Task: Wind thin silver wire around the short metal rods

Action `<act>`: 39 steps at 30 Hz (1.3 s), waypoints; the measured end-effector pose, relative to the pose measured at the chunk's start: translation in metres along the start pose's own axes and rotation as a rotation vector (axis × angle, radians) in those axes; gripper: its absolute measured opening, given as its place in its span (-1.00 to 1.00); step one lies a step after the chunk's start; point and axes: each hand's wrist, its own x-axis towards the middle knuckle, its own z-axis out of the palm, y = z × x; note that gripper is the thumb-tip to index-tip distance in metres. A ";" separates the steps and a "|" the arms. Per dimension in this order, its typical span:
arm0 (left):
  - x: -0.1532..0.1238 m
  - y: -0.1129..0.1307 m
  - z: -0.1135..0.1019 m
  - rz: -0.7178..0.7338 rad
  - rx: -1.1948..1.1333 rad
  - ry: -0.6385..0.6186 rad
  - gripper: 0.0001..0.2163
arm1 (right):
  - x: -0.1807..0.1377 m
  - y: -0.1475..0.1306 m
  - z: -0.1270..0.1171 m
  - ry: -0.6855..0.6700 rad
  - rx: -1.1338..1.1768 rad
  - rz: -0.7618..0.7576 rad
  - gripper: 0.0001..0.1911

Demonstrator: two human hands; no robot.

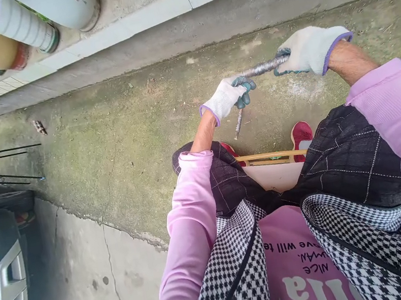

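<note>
Silvery rod [263, 67], pinched by the fingers of the left hand [228, 96] and right hand [310, 48] — one end could dip toward the ground [126, 142] if either slackened.

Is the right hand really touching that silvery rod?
Touching. The head view shows the right hand closed around the silvery rod, which runs straight into its grip.
</note>
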 end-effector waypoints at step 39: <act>0.005 -0.003 -0.011 0.034 0.131 0.071 -0.73 | -0.019 0.009 -0.001 0.079 1.112 -0.213 -0.86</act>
